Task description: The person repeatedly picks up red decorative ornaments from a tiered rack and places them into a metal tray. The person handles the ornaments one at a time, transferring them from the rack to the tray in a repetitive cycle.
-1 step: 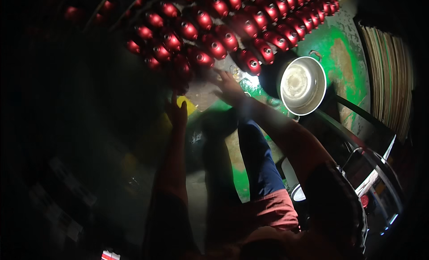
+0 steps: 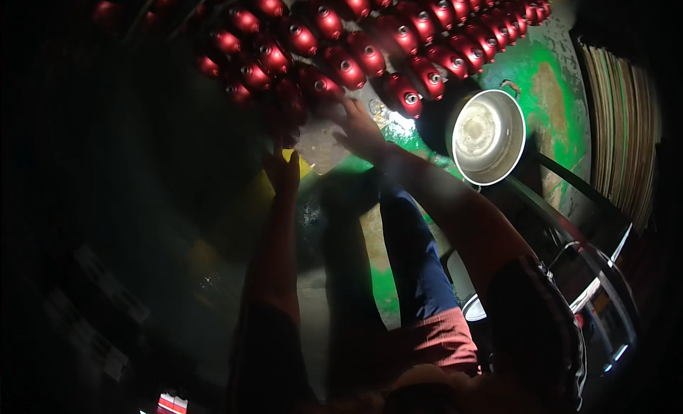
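Glossy red rounded metal pieces (image 2: 346,66), each with a small round fitting at its end, stand close together in slanting rows. My right hand (image 2: 361,131) reaches in from the right, thumb apart from stretched fingers. Its fingertips are at the lower side of a red piece (image 2: 320,83) at the near edge; whether they touch it is unclear. In dim light, my left hand (image 2: 282,173) has a finger extended and its thumb apart, close under a shaded dark red piece (image 2: 289,135). Neither hand visibly grips anything. Shadow hides part of the left fingers.
A white-rimmed metal pot (image 2: 518,138) with side handles is right of my hands. Beyond it stands a stack of thin sheets (image 2: 620,129). A dark metal frame (image 2: 569,232) is at the lower right. The floor (image 2: 544,69) shows worn green paint.
My right hand's fingers have moved slightly up and left, nearer the red piece. My left hand has shifted slightly, its thumb closer in. The whole view has turned a little.
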The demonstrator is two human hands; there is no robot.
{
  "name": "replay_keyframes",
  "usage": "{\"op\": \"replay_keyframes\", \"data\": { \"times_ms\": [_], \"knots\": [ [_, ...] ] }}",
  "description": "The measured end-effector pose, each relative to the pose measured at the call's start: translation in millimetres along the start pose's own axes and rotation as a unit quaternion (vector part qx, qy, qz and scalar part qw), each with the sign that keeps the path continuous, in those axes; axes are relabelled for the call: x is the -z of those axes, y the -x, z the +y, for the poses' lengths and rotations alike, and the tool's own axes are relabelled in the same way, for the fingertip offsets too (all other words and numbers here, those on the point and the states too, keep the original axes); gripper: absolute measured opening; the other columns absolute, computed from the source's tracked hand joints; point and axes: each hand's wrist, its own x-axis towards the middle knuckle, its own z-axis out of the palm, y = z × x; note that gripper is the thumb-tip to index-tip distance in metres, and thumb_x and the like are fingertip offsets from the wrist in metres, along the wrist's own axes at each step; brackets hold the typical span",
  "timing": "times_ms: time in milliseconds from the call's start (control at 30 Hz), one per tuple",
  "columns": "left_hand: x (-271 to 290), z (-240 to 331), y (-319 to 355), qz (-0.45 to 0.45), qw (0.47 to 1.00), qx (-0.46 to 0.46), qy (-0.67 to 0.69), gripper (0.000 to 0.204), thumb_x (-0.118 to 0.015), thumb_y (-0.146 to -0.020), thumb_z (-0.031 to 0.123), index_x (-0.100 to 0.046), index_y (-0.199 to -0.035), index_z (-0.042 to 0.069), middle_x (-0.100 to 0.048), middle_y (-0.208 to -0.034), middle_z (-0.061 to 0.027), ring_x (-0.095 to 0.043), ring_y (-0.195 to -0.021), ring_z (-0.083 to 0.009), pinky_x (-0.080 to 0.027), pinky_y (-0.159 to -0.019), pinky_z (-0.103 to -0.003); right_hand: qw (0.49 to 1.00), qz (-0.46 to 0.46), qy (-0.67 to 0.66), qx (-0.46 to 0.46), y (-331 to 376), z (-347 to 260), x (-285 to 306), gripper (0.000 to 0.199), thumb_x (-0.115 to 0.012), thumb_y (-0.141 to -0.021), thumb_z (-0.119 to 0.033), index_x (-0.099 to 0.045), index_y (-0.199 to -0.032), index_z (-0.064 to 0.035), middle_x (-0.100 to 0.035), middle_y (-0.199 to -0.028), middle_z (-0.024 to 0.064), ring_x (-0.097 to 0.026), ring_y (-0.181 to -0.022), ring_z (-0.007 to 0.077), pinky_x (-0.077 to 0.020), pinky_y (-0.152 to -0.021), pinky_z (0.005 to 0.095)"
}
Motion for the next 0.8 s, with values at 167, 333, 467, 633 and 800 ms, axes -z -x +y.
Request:
{"op": "replay_keyframes", "data": {
  "times_ms": [167, 333, 467, 633, 800],
  "knots": [
    [-44, 20, -52, 0.193, 0.967, -0.111, 0.121, 0.062, -0.071, -0.081, 0.015, -0.055, -0.14, 0.025, -0.035, -0.146, -0.0299, -0.048, -0.124, -0.0435, -0.047, -0.099, -0.05, 0.986, 0.076, 0.149, 0.001, -83, 48, -78, 0.056, -0.069, -0.084, -0.017, -0.058, -0.137, -0.0304, -0.03, -0.151, 0.0286, -0.038, -0.133, 0.0457, -0.0397, -0.109, 0.0487],
    [-58, 20, -49, 0.182, 0.971, 0.048, 0.146, 0.054, -0.077, -0.081, 0.02, -0.06, -0.132, 0.029, -0.03, -0.144, -0.0223, -0.048, -0.126, -0.0396, -0.051, -0.097, -0.045, 0.973, 0.172, 0.145, 0.055, -87, 68, -100, 0.05, -0.064, -0.085, -0.014, -0.064, -0.128, -0.0371, -0.044, -0.14, 0.0205, -0.049, -0.122, 0.0381, -0.0443, -0.1, 0.0447],
    [-63, 1, -49, 0.175, 0.97, 0.068, 0.154, 0.052, -0.077, -0.08, 0.021, -0.063, -0.128, 0.033, -0.037, -0.137, -0.0193, -0.049, -0.123, -0.0399, -0.05, -0.098, -0.046, 0.974, 0.181, 0.122, 0.059, -86, 69, -99, 0.054, -0.064, -0.081, -0.009, -0.065, -0.128, -0.0355, -0.047, -0.134, 0.0198, -0.05, -0.119, 0.0378, -0.0448, -0.097, 0.0446],
    [-4, -11, -6, 0.11, 0.966, 0.0, 0.232, 0.057, -0.076, -0.077, 0.012, -0.061, -0.132, 0.017, -0.05, -0.131, -0.0179, -0.049, -0.125, -0.0358, -0.044, -0.104, -0.046, 0.978, 0.105, -0.175, -0.048, -26, 46, -56, 0.047, -0.062, -0.085, -0.001, -0.065, -0.127, -0.0227, -0.052, -0.133, 0.0142, -0.053, -0.118, 0.0345, -0.0441, -0.098, 0.0442],
    [94, 27, 61, -0.128, 0.885, 0.117, 0.432, 0.068, -0.07, -0.075, 0.002, -0.051, -0.14, 0.007, -0.05, -0.142, -0.0138, -0.043, -0.135, -0.0306, -0.032, -0.116, -0.041, 0.891, 0.077, -0.388, -0.223, 140, 42, 50, 0.033, -0.068, -0.089, -0.015, -0.066, -0.122, -0.0091, -0.052, -0.138, 0.0146, -0.049, -0.126, 0.035, -0.0394, -0.105, 0.0478]
  ]
}}
